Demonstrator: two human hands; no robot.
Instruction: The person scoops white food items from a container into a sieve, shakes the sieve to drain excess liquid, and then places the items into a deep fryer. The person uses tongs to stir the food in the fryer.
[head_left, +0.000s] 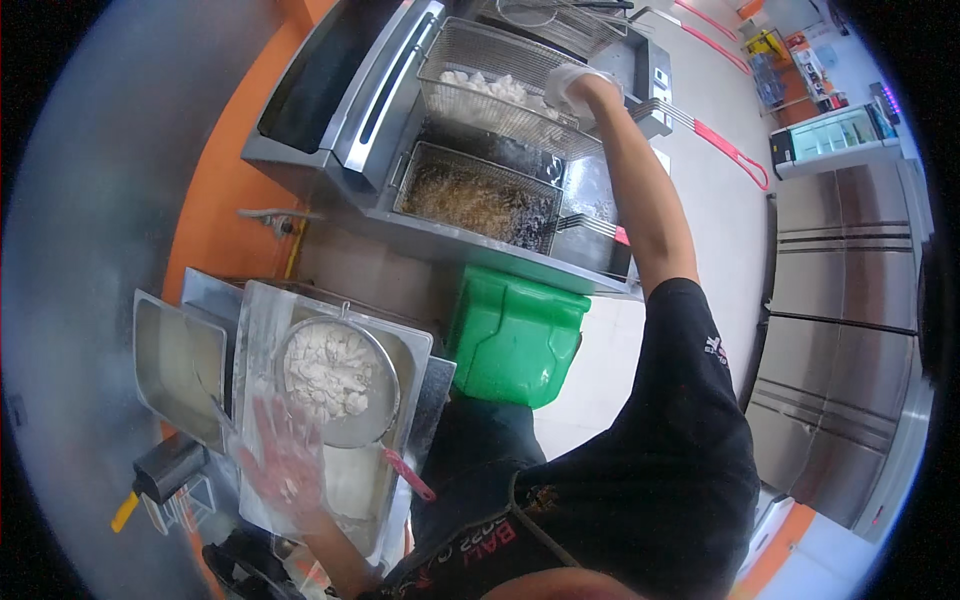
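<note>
My left hand (289, 461), in a thin clear plastic glove dusted with flour, is spread over the edge of a metal flour pan (409, 375). Beside its fingertips sits a round mesh strainer (384, 412) holding flour-coated pieces (330, 367); its pink handle (407, 475) points toward me. My right arm reaches to the fryer, where my right hand (574, 84), also gloved, is at a wire fry basket (510, 124). White coated pieces (487, 86) lie in that basket next to the hand. Its fingers are mostly hidden, so any grip is unclear.
A second fry basket (480, 199) sits in bubbling oil, nearer me. Pink-handled basket grips (731, 154) jut rightward over the floor. A green plastic bin (517, 337) stands between fryer and flour station. A metal pan of pale liquid (180, 367) is at left.
</note>
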